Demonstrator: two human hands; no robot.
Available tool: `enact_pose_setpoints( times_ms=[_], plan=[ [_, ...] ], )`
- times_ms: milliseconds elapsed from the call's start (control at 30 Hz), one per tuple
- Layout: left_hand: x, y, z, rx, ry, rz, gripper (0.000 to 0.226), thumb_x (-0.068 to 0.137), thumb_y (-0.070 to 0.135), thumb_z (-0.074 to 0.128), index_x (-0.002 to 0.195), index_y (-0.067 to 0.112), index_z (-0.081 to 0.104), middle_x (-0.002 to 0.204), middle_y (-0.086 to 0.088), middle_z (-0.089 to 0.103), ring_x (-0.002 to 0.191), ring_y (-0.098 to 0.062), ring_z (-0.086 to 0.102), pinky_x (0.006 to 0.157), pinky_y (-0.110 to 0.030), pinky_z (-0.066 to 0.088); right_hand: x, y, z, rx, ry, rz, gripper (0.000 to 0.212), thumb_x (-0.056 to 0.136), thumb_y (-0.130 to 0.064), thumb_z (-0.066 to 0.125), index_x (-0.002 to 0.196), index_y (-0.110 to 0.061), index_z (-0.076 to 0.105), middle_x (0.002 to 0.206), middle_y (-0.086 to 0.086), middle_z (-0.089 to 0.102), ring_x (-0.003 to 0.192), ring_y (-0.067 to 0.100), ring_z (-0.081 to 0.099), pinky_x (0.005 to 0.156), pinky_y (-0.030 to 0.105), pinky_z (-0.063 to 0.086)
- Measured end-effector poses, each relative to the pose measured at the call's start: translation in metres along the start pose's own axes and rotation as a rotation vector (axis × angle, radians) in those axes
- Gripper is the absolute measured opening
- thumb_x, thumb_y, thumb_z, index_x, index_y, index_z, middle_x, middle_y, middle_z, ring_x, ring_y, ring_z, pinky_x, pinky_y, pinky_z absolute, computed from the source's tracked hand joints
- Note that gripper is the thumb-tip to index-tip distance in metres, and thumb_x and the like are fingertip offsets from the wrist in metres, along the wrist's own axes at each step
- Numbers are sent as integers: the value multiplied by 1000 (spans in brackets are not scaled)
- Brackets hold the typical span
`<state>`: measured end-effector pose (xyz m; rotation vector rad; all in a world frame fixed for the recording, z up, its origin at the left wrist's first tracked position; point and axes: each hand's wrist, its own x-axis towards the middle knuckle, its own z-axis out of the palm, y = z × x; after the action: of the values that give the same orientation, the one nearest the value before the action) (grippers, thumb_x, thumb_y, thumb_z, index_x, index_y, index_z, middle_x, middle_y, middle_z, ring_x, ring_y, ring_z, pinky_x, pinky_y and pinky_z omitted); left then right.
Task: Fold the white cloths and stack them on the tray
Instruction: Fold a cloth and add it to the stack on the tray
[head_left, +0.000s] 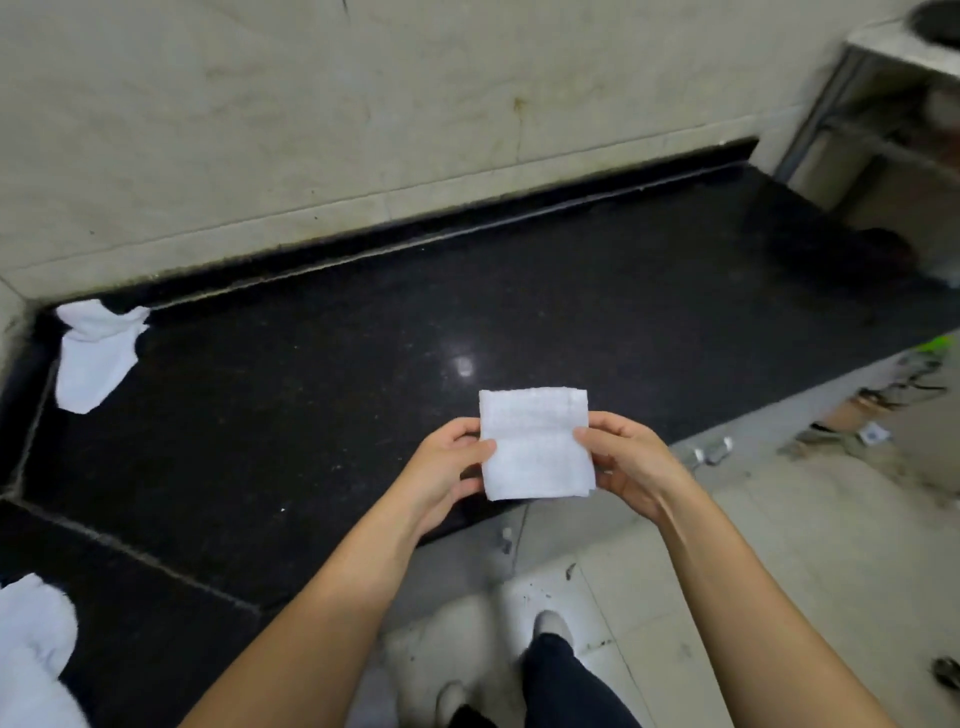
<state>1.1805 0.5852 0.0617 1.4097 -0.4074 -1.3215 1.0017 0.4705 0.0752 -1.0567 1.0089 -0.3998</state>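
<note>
Two bare hands hold a small folded white cloth square between them, above the near edge of a polished black stone counter. The left hand pinches the cloth's left edge, thumb on top and fingers curled beneath. The right hand pinches the right edge in the same way, thumb pressed on the upper face. The cloth is flat and roughly square, with layered edges showing at its lower right corner.

Farther out on the counter, a loose crumpled white cloth lies in the far left corner, touching the pale tiled wall. A heap of white cloths sits at the lower left edge of the view, partly cut off.

Below the hands, pale floor tiles show dirt marks, and the person's dark trouser leg and light shoe are visible. A metal-framed shelf unit stands at the far right, blurred.
</note>
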Motion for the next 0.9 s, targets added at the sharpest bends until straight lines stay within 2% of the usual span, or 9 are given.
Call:
enact_pose_setpoints(
  times_ms=[133,233,400,467,567,800,900],
  plan=[
    [15,-5,73,65,-139,-22,16,91,-1,53,98,9,63,91,-6,69,82,-18,67,75,-38,55,-28,4,-75,80,124,-17,19,92,-9,56,108,-10,65,102,6,70,90,23,66,75,34,55],
    [30,-11,142,148,-238,-26,17,91,-1,52,97,10,62,93,-5,68,83,-19,65,81,-40,53,-48,6,-141,150,199,-33,14,92,-8,55,100,-15,65,91,3,67,78,18,62,68,29,52],
    [54,-32,281,236,-349,-46,15,91,1,52,98,11,61,93,-3,66,80,-15,65,73,-30,54,-83,4,-271,234,331,-43,15,91,-6,56,91,-18,65,78,-3,68,66,10,62,56,22,51],
    [62,-44,342,234,-393,-50,15,92,0,51,95,12,60,93,-3,65,78,-16,63,67,-26,53,-99,-2,-327,239,377,-55,16,91,-6,56,89,-19,65,75,-4,68,64,9,63,57,21,52],
    [70,-57,429,232,-438,-65,16,92,0,51,92,14,58,91,-3,65,79,-17,62,68,-28,52,-122,-13,-404,243,439,-74,16,91,-7,56,89,-20,65,71,-8,70,62,6,64,56,20,52],
    [104,-50,578,243,-530,-75,18,91,-2,51,88,14,58,80,1,66,69,-12,61,59,-22,53,-137,-54,-539,260,538,-135,15,90,-6,56,98,-16,65,88,0,67,76,12,62,63,25,52],
    [135,-35,627,251,-552,-44,18,91,-3,50,89,13,58,79,-1,66,68,-13,60,60,-24,52,-115,-76,-587,282,540,-161,16,90,-6,57,98,-16,66,89,2,68,77,13,63,65,26,54]
  ],
)
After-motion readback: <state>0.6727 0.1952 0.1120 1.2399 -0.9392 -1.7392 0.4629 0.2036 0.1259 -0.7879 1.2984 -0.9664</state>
